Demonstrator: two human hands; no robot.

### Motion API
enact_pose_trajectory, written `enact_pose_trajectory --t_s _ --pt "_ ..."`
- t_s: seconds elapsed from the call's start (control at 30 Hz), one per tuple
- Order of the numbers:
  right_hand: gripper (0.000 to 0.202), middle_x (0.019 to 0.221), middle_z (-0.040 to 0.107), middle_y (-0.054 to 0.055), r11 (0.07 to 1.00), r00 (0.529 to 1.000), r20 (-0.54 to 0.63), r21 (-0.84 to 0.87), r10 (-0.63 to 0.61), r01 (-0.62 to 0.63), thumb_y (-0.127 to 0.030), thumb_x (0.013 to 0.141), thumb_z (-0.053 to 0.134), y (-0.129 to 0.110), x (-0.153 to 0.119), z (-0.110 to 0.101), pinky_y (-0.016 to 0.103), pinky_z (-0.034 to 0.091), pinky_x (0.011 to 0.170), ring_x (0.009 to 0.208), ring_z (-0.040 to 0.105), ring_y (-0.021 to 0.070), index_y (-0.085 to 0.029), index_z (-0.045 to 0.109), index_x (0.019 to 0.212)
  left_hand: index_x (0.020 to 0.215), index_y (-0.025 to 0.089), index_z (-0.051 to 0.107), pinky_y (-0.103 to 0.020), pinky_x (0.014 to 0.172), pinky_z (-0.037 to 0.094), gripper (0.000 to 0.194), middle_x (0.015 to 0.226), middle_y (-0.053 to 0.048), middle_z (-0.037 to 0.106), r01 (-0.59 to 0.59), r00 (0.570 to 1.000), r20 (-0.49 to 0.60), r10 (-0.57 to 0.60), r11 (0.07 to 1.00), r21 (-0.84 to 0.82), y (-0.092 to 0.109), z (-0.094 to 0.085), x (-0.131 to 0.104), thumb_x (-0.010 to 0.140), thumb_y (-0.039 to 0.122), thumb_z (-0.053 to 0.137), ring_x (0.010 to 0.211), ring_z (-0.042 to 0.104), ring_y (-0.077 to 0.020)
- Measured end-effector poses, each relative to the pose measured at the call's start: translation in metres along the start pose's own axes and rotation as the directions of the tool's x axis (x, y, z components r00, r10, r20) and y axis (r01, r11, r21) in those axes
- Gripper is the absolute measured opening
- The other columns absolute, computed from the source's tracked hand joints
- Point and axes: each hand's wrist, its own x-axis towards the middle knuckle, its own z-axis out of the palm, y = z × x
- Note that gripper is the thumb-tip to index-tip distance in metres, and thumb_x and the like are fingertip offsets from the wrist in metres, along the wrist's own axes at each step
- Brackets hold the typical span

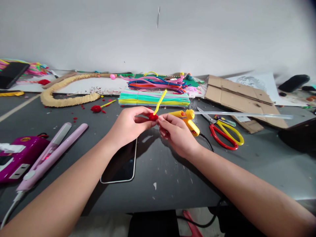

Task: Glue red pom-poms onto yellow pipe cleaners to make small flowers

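Note:
A small red fuzzy flower (pixel 153 117) sits between both hands above the table, its yellow pipe-cleaner stem (pixel 161 102) pointing up and slightly right. Thumb and fingers of my left hand (pixel 129 124) are closed round the flower's left side. My right hand (pixel 176 131) pinches at its right edge, its fingertips partly hiding the contact. Just behind the right hand lies a yellow glue gun (pixel 190 120) with a long clear glue stick (pixel 242 114) in it. A similar red flower (pixel 96 108) with a yellow stem rests on the table to the left.
Bundled pipe cleaners (pixel 154 98) lie at the back. A phone (pixel 120 161) is under my left wrist. A pink flat iron (pixel 54 151) and purple power strip (pixel 27 154) stand left. To the right are scissors (pixel 225 133), cardboard (pixel 234 97) and a cable (pixel 207 141).

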Motion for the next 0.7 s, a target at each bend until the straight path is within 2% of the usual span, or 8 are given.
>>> enact_pose_trajectory --t_s 0.1,0.43,0.7 --pt "0.029 0.065 0.045 -0.006 0.999 1.000 0.006 0.041 0.013 -0.013 -0.043 0.085 0.074 -0.0012 -0.0003 -0.0001 0.026 0.025 0.053 0.056 0.036 0.0076 -0.019 0.059 0.080 0.099 0.020 0.076 -0.036 0.080 0.062 0.036 0.099 -0.008 0.079 -0.001 1.000 0.005 0.000 1.000 0.009 0.0002 0.0001 -0.0005 0.073 0.044 0.085 0.089 0.076 -0.0259" --pt "0.033 0.063 0.043 -0.006 0.998 0.997 -0.048 -0.008 0.056 -0.057 -0.047 0.081 0.077 -0.0015 -0.0009 0.0029 0.026 0.023 0.051 0.055 0.035 0.0073 -0.017 0.062 0.082 0.099 0.021 0.076 -0.035 0.081 0.062 0.033 0.101 -0.007 0.079 -0.004 1.000 0.012 0.004 0.999 0.043 -0.0016 0.0001 -0.0002 0.075 0.042 0.084 0.087 0.076 -0.0245" --pt "0.036 0.061 0.046 -0.005 0.985 0.995 -0.089 -0.169 -0.042 0.026 -0.053 0.084 0.073 0.0043 0.0011 0.0005 0.026 0.024 0.051 0.056 0.036 0.0086 -0.018 0.062 0.081 0.096 0.020 0.076 -0.036 0.083 0.062 0.039 0.100 -0.008 0.079 -0.050 0.999 0.022 0.049 0.998 0.037 -0.0038 0.0008 0.0000 0.072 0.048 0.085 0.090 0.075 -0.0260"
